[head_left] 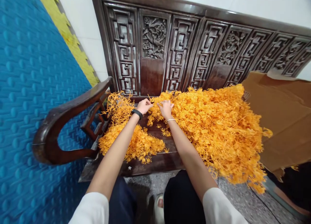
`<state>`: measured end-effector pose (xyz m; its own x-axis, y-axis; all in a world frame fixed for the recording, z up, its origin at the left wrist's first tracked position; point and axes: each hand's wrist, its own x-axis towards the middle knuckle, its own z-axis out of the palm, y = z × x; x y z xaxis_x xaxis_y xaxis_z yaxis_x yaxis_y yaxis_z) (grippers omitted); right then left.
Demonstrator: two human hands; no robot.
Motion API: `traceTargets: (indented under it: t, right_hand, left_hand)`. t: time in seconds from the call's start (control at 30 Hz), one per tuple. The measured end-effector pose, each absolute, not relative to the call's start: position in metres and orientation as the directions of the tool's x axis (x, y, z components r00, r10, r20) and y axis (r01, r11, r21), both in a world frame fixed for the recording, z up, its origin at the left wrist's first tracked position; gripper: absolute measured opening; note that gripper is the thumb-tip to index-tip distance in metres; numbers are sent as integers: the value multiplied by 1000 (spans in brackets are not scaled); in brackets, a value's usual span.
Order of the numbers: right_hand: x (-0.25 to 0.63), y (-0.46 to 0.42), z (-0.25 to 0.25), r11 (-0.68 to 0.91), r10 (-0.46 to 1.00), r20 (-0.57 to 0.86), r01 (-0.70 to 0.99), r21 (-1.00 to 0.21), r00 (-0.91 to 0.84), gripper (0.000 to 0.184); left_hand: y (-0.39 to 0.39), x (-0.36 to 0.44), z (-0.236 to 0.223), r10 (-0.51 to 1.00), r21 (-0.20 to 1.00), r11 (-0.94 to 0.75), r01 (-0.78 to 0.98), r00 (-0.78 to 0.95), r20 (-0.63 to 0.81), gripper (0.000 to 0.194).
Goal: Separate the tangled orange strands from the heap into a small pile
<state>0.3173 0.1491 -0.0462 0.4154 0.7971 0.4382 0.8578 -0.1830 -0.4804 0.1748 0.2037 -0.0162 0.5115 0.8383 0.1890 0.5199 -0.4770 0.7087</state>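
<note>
My left hand (144,106), with a dark band at the wrist, is over the bench seat between the orange heaps. Its thumb and fingers are pinched together; whatever is between them is too small to make out. Close beside it, my right hand (166,109) has its fingertips together at the edge of a large pile of orange plastic flower-like pieces (218,126). What it pinches blends into the orange behind. Below my left hand is a smaller pile of orange pieces (143,143), and thin orange strands (119,105) lie behind it, near the armrest.
The dark wooden bench (167,157) has a carved backrest (153,75) and a curved armrest (48,133) on the left. Blue foam matting (29,88) stands beside it. Brown cardboard (279,120) borders the large pile on the right. Part of another person (291,198) shows at lower right.
</note>
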Motion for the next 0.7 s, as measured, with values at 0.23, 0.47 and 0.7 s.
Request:
traceTargets:
  t: [0.23,0.47,0.7]
  right_hand:
    - [338,146,-19,0,530,513,605,-796,675,38]
    - [353,130,22,463,379,577,392,-795,723,35]
    - [363,117,53,566,240,657,446,-693,715,39]
  left_hand:
    - [209,186,-48,816,761,-495,418,526,241,89]
    - [195,219,-45,677,801,-594,70,581,451,123]
    - [194,229,-46,630,800,-600,-28,600,493,120]
